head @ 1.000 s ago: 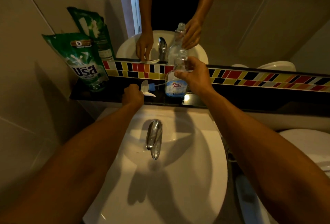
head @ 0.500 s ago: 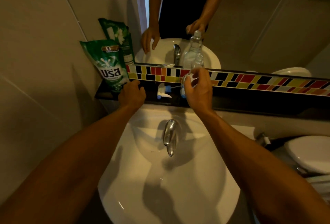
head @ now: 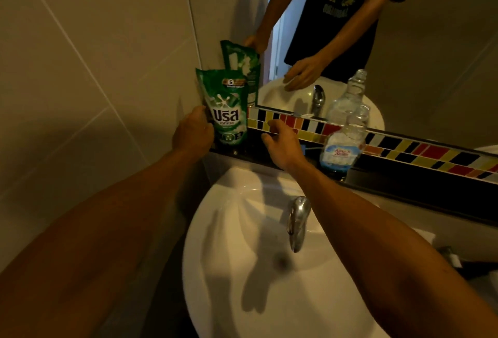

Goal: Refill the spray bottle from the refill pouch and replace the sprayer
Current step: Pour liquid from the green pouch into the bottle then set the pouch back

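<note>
A green refill pouch (head: 227, 111) stands upright on the dark ledge (head: 404, 178) in the left corner, against the wall and the mirror. My left hand (head: 192, 131) closes around the pouch's left edge. My right hand (head: 280, 145) hovers just right of the pouch with its fingers spread and nothing in it. The clear spray bottle (head: 346, 141) stands on the ledge further right, its neck uncapped and a little blue liquid at the bottom. The sprayer lies behind my right hand and is almost wholly hidden.
A white basin (head: 229, 270) with a chrome tap (head: 296, 221) lies below the ledge. A band of coloured tiles (head: 431, 149) and the mirror (head: 431, 41) run behind the ledge. A tiled wall closes the left side.
My left hand moved left onto the pouch. My right hand let go of the bottle and crossed left toward the pouch. The view swung left.
</note>
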`<state>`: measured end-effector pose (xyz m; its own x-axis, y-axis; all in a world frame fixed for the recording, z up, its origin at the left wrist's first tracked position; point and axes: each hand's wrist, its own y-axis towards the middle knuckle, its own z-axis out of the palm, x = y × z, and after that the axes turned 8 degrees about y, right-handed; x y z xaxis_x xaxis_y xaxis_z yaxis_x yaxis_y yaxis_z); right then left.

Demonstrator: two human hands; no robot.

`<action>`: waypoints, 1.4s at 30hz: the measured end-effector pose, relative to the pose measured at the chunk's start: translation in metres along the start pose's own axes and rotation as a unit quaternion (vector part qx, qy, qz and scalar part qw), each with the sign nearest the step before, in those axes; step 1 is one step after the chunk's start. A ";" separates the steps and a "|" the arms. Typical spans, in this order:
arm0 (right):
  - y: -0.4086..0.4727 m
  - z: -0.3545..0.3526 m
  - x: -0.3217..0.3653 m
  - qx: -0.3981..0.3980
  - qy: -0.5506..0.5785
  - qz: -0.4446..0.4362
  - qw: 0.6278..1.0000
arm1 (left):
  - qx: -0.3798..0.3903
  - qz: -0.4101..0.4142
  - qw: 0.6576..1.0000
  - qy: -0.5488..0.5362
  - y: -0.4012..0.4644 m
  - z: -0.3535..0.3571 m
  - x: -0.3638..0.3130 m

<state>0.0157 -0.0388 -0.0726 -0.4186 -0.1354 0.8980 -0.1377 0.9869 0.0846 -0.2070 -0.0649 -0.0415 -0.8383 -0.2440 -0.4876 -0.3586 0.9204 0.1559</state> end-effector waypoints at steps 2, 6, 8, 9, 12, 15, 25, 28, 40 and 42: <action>0.010 0.008 0.004 0.010 0.018 0.016 1.000 | 0.013 -0.012 0.998 -0.060 0.014 -0.004 0.006; 0.035 0.025 0.012 0.036 0.069 0.047 0.996 | 0.017 -0.044 0.989 -0.138 0.041 -0.009 0.010; 0.047 0.032 0.016 0.045 0.102 0.052 0.992 | 0.022 -0.060 0.986 -0.156 0.053 -0.012 0.009; 0.053 0.034 0.018 0.046 0.116 0.051 0.991 | 0.026 -0.065 0.983 -0.167 0.059 -0.012 0.008; 0.070 0.043 0.021 0.053 0.182 0.047 0.981 | 0.031 -0.061 0.982 -0.178 0.075 -0.010 0.009; 0.082 0.055 0.018 0.058 0.226 0.044 0.971 | 0.040 -0.043 0.978 -0.199 0.084 -0.006 0.009; 0.095 0.076 0.009 -0.067 0.238 0.048 0.968 | -0.012 -0.060 0.946 -0.320 0.087 0.007 0.009; 0.087 0.073 0.005 -0.077 0.255 0.037 0.963 | -0.031 -0.037 0.931 -0.361 0.079 0.006 -0.006; 0.008 0.006 -0.002 -0.137 0.314 0.040 0.939 | 0.058 0.055 0.867 -0.493 0.028 -0.001 -0.068; -0.008 -0.011 0.003 -0.141 0.338 0.037 0.930 | 0.084 0.050 0.862 -0.498 0.018 -0.006 -0.087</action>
<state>0.0253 -0.0457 -0.0662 0.2562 -0.0741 0.9638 0.1494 0.9881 0.0363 -0.1430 -0.0294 0.0091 -0.0636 0.1452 -0.9874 -0.1697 0.9734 0.1541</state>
